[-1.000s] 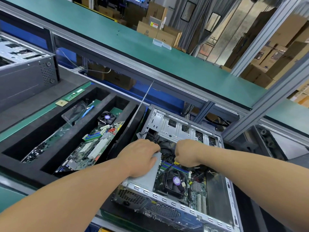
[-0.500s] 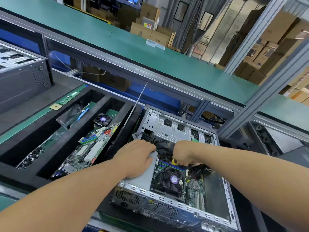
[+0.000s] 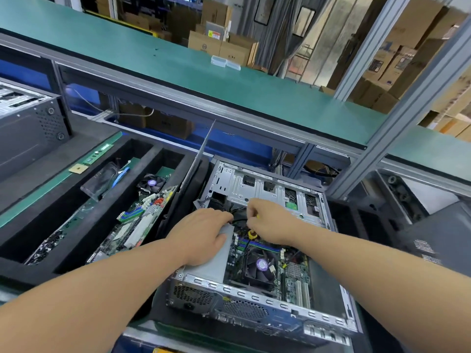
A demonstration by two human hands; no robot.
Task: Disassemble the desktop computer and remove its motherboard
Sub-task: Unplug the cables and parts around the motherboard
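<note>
Lying open under both hands: the desktop computer, side panel off, sitting at the near edge of the bench. Resting palm-down on the grey power supply in the case's left corner: the left hand, fingers relaxed and spread over the metal, tips reaching toward the black cables just beyond. Working right beside it, knuckles up: the right hand, fingers curled and pinching among those cables above a yellow connector; hard to tell exactly which wire is being held. Sitting just below the right hand and still inside the case: the motherboard, with its cooling fan between the two forearms. Lying well to the left of the left hand: black foam trays holding another bare circuit board with its fan. Standing far left, beyond the trays: another grey case.
</note>
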